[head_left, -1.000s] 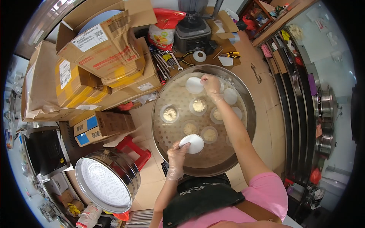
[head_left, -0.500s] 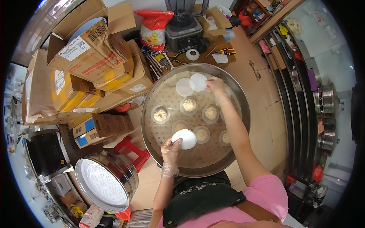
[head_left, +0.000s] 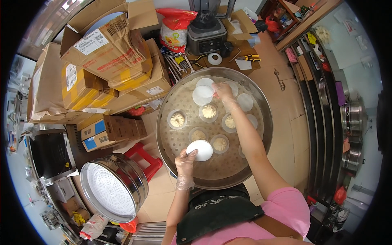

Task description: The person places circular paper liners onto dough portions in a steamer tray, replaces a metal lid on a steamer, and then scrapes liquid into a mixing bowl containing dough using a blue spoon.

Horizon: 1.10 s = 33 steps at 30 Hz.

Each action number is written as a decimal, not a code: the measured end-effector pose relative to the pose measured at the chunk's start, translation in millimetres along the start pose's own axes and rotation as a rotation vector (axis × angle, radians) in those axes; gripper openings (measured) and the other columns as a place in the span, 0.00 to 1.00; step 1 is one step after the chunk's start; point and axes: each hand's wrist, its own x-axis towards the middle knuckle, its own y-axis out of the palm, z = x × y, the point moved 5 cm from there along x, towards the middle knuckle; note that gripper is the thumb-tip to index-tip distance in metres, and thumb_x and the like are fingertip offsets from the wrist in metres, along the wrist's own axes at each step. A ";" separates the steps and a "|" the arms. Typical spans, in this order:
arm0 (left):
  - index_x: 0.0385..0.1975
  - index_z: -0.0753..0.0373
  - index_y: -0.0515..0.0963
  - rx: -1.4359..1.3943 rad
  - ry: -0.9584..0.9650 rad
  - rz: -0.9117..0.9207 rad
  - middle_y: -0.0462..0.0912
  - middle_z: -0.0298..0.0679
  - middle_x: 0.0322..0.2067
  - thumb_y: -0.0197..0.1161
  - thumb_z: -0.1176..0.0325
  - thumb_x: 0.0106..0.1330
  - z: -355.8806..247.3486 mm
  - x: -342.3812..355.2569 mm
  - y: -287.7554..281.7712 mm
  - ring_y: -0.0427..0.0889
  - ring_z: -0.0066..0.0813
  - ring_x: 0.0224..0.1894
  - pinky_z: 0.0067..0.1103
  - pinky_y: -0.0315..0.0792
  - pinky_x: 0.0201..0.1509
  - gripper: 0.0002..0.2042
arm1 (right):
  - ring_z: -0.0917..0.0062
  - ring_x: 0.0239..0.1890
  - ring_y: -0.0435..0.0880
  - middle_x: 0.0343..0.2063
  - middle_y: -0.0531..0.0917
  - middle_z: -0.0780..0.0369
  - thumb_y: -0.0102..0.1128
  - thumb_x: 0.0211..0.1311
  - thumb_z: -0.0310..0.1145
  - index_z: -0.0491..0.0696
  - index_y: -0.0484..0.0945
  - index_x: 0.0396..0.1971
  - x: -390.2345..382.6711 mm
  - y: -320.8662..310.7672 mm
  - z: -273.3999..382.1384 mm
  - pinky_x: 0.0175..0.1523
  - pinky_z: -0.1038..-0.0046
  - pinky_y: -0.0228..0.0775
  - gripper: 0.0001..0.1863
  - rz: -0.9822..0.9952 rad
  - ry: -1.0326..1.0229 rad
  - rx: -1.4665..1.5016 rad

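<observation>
My gloved left hand grips a stack of white paper rounds above the lower part of a large round metal steamer tray. My gloved right hand reaches to the tray's upper part, fingers pinched on a thin paper round that overlaps another there. Pleated dough buns, such as one at the middle and one at the left, sit on paper rounds in the tray. More bare rounds lie at its upper right.
Cardboard boxes are piled at left, above a red stool and stacked steamers. Behind the tray stand a blender, a red-white sack and tools. A dark rack runs along the right.
My right hand shifted right half a second ago, then back left, with paper rounds now overlapping beneath it. My left hand still holds its stack over the lower tray. The view has shifted slightly.
</observation>
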 end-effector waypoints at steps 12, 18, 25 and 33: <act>0.36 0.69 0.79 0.032 -0.026 -0.022 0.82 0.33 0.33 0.65 0.77 0.59 -9.2 -1.1 -0.8 0.77 0.17 0.34 0.16 0.71 0.42 0.06 | 0.58 0.34 0.84 0.28 0.84 0.51 0.68 0.48 0.38 0.41 0.82 0.28 -12.6 -65.8 -18.6 0.40 0.63 0.72 0.14 -0.279 -0.058 -0.229; 0.36 0.69 0.79 0.014 -0.012 0.007 0.82 0.34 0.32 0.66 0.77 0.59 -4.5 5.3 5.1 0.77 0.17 0.33 0.17 0.72 0.40 0.07 | 0.56 0.37 0.83 0.28 0.84 0.51 0.71 0.44 0.41 0.42 0.80 0.25 -27.4 -76.2 0.3 0.41 0.61 0.72 0.17 -0.527 -0.097 -0.635; 0.39 0.69 0.79 -0.003 -0.029 0.037 0.81 0.35 0.33 0.66 0.75 0.60 -14.9 18.5 22.6 0.76 0.17 0.34 0.16 0.70 0.41 0.09 | 0.63 0.34 0.83 0.32 0.84 0.52 0.70 0.45 0.37 0.41 0.81 0.34 -22.9 -81.8 -7.5 0.42 0.66 0.72 0.17 -0.293 -0.046 -0.193; 0.45 0.70 0.78 -0.220 0.010 0.287 0.81 0.33 0.37 0.65 0.75 0.60 -25.1 52.5 101.5 0.77 0.17 0.37 0.15 0.70 0.44 0.14 | 0.82 0.33 0.80 0.31 0.84 0.61 0.66 0.55 0.32 0.39 0.81 0.41 -140.1 -71.0 15.9 0.39 0.78 0.72 0.15 0.089 0.025 0.103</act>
